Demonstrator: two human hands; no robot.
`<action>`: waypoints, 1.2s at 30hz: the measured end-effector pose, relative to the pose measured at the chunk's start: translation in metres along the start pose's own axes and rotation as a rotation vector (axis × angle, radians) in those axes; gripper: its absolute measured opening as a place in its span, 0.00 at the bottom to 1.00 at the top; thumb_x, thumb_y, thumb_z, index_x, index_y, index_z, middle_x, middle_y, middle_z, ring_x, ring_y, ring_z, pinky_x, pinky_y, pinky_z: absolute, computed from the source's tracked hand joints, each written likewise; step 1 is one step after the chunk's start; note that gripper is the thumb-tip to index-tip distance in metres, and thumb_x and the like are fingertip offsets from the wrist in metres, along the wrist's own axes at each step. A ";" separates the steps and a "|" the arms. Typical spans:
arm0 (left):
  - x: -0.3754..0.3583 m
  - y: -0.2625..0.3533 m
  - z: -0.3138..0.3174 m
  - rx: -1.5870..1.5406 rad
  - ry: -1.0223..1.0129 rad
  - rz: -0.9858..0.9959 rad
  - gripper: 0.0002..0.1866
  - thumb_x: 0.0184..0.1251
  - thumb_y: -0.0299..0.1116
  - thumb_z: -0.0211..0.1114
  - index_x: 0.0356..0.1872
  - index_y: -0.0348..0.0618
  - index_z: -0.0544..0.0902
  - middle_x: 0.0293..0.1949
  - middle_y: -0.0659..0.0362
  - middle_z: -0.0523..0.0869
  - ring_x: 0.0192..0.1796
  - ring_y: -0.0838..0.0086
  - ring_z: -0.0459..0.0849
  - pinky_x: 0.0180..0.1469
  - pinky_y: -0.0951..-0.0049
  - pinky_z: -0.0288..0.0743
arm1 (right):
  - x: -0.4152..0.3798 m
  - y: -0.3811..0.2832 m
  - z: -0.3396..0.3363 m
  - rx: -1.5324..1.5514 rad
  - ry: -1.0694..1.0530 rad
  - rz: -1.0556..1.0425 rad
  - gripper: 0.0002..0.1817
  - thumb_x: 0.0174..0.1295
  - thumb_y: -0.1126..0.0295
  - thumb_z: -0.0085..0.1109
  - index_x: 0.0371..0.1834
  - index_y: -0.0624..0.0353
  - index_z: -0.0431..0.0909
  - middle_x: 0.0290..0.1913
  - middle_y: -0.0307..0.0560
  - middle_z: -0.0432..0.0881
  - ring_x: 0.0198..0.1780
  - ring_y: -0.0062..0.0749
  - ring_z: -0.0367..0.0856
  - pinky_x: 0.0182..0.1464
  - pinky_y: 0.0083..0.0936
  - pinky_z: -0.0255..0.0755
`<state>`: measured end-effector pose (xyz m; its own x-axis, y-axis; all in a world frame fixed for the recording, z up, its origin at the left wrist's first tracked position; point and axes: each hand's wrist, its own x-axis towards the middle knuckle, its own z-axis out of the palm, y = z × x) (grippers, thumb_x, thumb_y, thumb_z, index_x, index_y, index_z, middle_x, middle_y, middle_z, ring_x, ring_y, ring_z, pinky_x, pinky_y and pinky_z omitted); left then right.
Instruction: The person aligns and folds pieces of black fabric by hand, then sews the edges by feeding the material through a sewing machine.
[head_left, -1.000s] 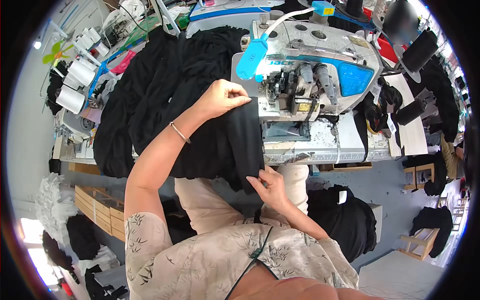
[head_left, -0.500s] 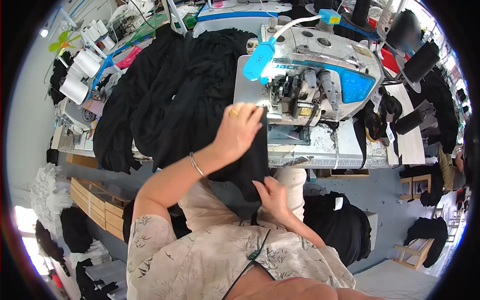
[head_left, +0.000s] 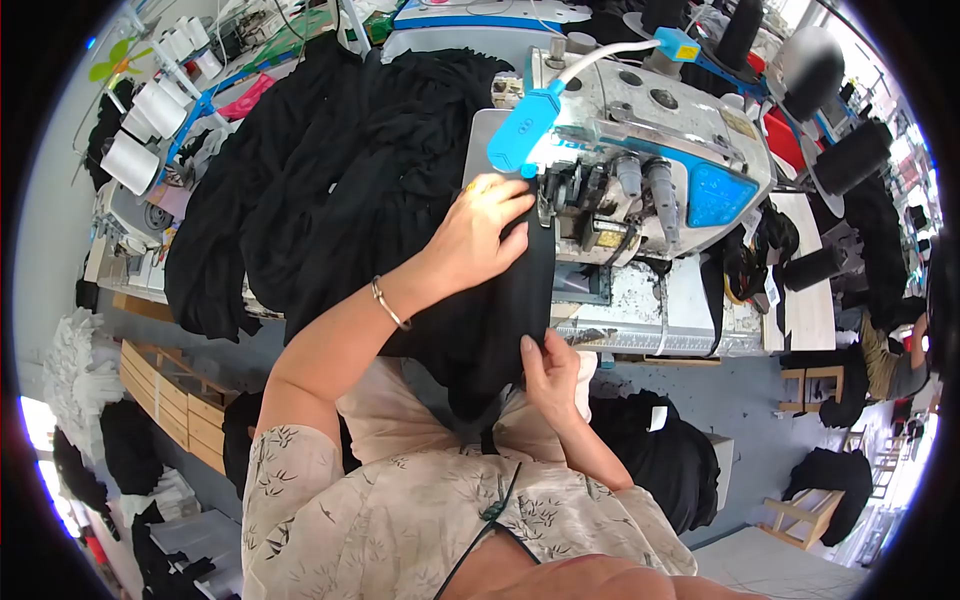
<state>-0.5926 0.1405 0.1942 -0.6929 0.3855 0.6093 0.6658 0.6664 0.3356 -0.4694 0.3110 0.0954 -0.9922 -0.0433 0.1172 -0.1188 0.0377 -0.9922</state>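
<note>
Black fabric (head_left: 400, 210) lies heaped over the left of the sewing table and hangs down over my lap. Its straight right edge runs beneath the presser foot area of a white and blue overlock sewing machine (head_left: 660, 130). On the cloth just left of the foot rests my left hand (head_left: 482, 232), fingers forward and thumb apart, wearing a ring and a bracelet. Lower down, by the table's front edge, my right hand (head_left: 553, 378) pinches the fabric's edge between thumb and fingers. A lit blue clip lamp (head_left: 525, 128) shines above the stitching area.
Black thread cones (head_left: 850, 155) stand on the right, and white thread cones (head_left: 130, 160) at the far left. Dark cloth bundles (head_left: 650, 455) sit by my right side. A wooden rack (head_left: 165, 395) is at lower left. Another person (head_left: 895, 355) sits at far right.
My left hand's thumb has spread away from its fingers, and the hand sits slightly farther forward. My right hand has moved slightly up with the fabric edge. The whole view has shifted a little.
</note>
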 end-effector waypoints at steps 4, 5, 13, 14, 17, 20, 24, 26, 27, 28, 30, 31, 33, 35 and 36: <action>0.032 -0.027 0.012 -0.120 0.014 -0.047 0.16 0.50 0.31 0.62 0.39 0.33 0.83 0.44 0.49 0.82 0.47 0.55 0.78 0.52 0.60 0.72 | 0.038 -0.030 0.003 0.253 0.047 0.092 0.08 0.67 0.72 0.56 0.30 0.64 0.76 0.25 0.27 0.73 0.25 0.08 0.62 0.25 0.12 0.57; 0.037 -0.038 0.011 -0.157 0.019 -0.067 0.15 0.49 0.31 0.62 0.38 0.33 0.84 0.43 0.49 0.82 0.47 0.55 0.78 0.52 0.61 0.72 | 0.049 -0.035 0.011 0.313 0.034 0.093 0.08 0.67 0.71 0.55 0.31 0.64 0.77 0.26 0.27 0.74 0.25 0.08 0.63 0.26 0.12 0.58; -0.002 -0.060 -0.007 -0.152 0.096 -0.352 0.38 0.51 0.55 0.70 0.54 0.33 0.75 0.53 0.41 0.78 0.59 0.52 0.75 0.62 0.62 0.68 | 0.049 -0.040 0.016 0.265 0.036 0.079 0.11 0.67 0.71 0.56 0.26 0.60 0.73 0.28 0.31 0.76 0.30 0.10 0.66 0.31 0.13 0.62; -0.013 -0.034 -0.033 -0.560 -0.173 -0.650 0.36 0.53 0.52 0.71 0.54 0.33 0.76 0.51 0.48 0.82 0.56 0.62 0.79 0.60 0.69 0.69 | 0.044 0.000 0.004 0.121 -0.041 -0.019 0.09 0.66 0.70 0.57 0.28 0.62 0.74 0.27 0.33 0.76 0.32 0.12 0.67 0.33 0.17 0.64; -0.065 -0.024 -0.038 -0.938 -0.403 -0.921 0.24 0.57 0.40 0.71 0.49 0.31 0.81 0.46 0.55 0.84 0.49 0.76 0.81 0.52 0.76 0.73 | 0.027 0.017 -0.005 -0.183 -0.175 -0.014 0.13 0.67 0.65 0.56 0.33 0.65 0.79 0.30 0.35 0.80 0.34 0.16 0.72 0.35 0.20 0.67; -0.053 0.000 -0.075 -0.934 -0.156 -1.005 0.22 0.57 0.36 0.70 0.45 0.26 0.79 0.37 0.54 0.85 0.41 0.75 0.83 0.42 0.75 0.78 | 0.014 -0.013 -0.006 0.362 -0.190 0.196 0.16 0.72 0.61 0.50 0.38 0.65 0.80 0.34 0.35 0.82 0.35 0.14 0.74 0.36 0.16 0.68; -0.051 -0.003 -0.080 -1.251 -0.067 -1.086 0.24 0.62 0.32 0.66 0.56 0.29 0.74 0.46 0.52 0.83 0.47 0.74 0.83 0.52 0.74 0.76 | -0.002 -0.029 0.005 0.557 -0.152 0.206 0.18 0.74 0.60 0.46 0.43 0.65 0.79 0.36 0.34 0.82 0.36 0.13 0.74 0.38 0.14 0.69; -0.061 -0.008 -0.063 -1.118 -0.125 -1.141 0.23 0.64 0.32 0.65 0.56 0.29 0.74 0.46 0.52 0.83 0.48 0.74 0.82 0.55 0.73 0.75 | -0.007 -0.007 0.008 0.433 -0.171 0.199 0.18 0.74 0.61 0.45 0.46 0.66 0.79 0.38 0.35 0.82 0.38 0.14 0.75 0.42 0.15 0.70; -0.060 -0.007 -0.066 -1.115 -0.103 -1.074 0.22 0.63 0.32 0.65 0.56 0.30 0.74 0.46 0.53 0.84 0.48 0.73 0.82 0.55 0.73 0.75 | -0.012 -0.006 0.009 0.401 -0.150 0.150 0.18 0.74 0.61 0.45 0.46 0.67 0.78 0.38 0.35 0.82 0.38 0.15 0.75 0.42 0.16 0.70; -0.058 -0.005 -0.074 -1.111 -0.080 -1.004 0.22 0.63 0.31 0.65 0.56 0.30 0.75 0.46 0.53 0.84 0.49 0.73 0.82 0.54 0.73 0.75 | -0.018 -0.005 0.011 0.368 -0.128 0.098 0.18 0.74 0.62 0.45 0.47 0.67 0.78 0.38 0.36 0.82 0.39 0.15 0.75 0.43 0.17 0.70; -0.054 -0.006 -0.081 -1.051 -0.061 -0.919 0.25 0.61 0.34 0.67 0.56 0.28 0.74 0.48 0.53 0.83 0.50 0.72 0.81 0.55 0.73 0.75 | -0.023 -0.007 0.014 0.320 -0.071 0.021 0.17 0.74 0.64 0.44 0.45 0.68 0.78 0.36 0.36 0.82 0.38 0.16 0.74 0.42 0.20 0.71; -0.050 -0.006 -0.082 -1.000 -0.019 -0.982 0.25 0.61 0.34 0.67 0.56 0.28 0.74 0.48 0.52 0.83 0.50 0.72 0.81 0.54 0.73 0.74 | -0.020 -0.007 0.013 0.259 -0.063 0.002 0.17 0.74 0.64 0.45 0.44 0.68 0.78 0.35 0.35 0.82 0.37 0.16 0.74 0.41 0.21 0.71; -0.040 -0.009 -0.080 -0.894 0.069 -1.103 0.26 0.61 0.36 0.67 0.55 0.28 0.75 0.48 0.52 0.83 0.50 0.73 0.81 0.54 0.73 0.74 | -0.003 -0.007 0.012 0.135 -0.052 -0.040 0.16 0.74 0.64 0.45 0.42 0.68 0.78 0.33 0.35 0.82 0.35 0.16 0.74 0.38 0.21 0.71; -0.024 -0.018 -0.085 -0.906 0.037 -1.046 0.25 0.61 0.38 0.66 0.56 0.32 0.76 0.49 0.53 0.83 0.48 0.71 0.82 0.54 0.73 0.74 | 0.018 0.000 0.012 0.229 -0.079 -0.021 0.16 0.73 0.65 0.46 0.39 0.67 0.79 0.31 0.35 0.82 0.34 0.15 0.73 0.36 0.21 0.71; -0.027 -0.039 -0.081 -1.199 0.100 -1.025 0.25 0.62 0.38 0.66 0.56 0.33 0.76 0.50 0.54 0.83 0.50 0.70 0.82 0.55 0.72 0.74 | 0.025 0.002 0.013 0.279 -0.093 -0.013 0.15 0.73 0.65 0.47 0.38 0.67 0.79 0.30 0.35 0.82 0.33 0.15 0.73 0.35 0.20 0.70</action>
<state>-0.5778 0.0521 0.2234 -0.9798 0.0322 -0.1975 -0.1984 -0.2837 0.9382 -0.4940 0.2971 0.0954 -0.9813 -0.1335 0.1385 -0.1038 -0.2387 -0.9655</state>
